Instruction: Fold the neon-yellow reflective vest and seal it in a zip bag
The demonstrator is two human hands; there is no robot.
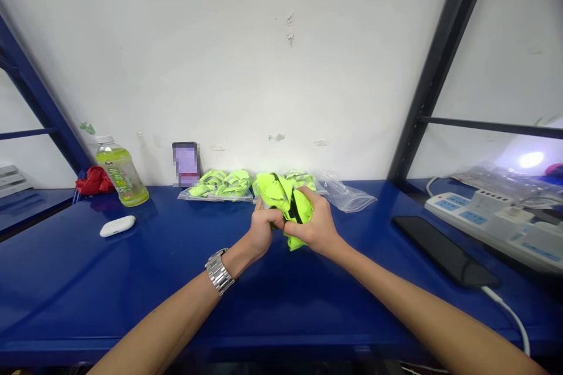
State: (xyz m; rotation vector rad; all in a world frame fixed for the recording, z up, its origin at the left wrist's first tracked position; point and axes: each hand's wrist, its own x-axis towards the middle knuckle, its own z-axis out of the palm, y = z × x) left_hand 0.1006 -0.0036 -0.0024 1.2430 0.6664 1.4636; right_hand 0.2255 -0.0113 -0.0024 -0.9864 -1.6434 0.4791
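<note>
A bunched neon-yellow cloth piece [275, 190] with black strips, which looks like a folded reflective vest, is held above the blue table [176, 287]. My left hand [263, 228], with a metal watch on its wrist, grips its lower left side, thumb toward the middle. Around its right side my right hand [317, 222] is closed, the two thumbs nearly meeting. Behind lie similar neon-yellow bundles [235, 183] on clear plastic bags, partly covered by the held one. A clear zip bag [349, 196] rests just right of them.
At the left stand a bottle of yellow-green drink [123, 173], a red cloth bundle [94, 180] and a white earbud case [118, 226]. A phone [185, 164] leans on the wall. On the right lie a black phone [444, 251] on a white cable and a power strip [492, 222].
</note>
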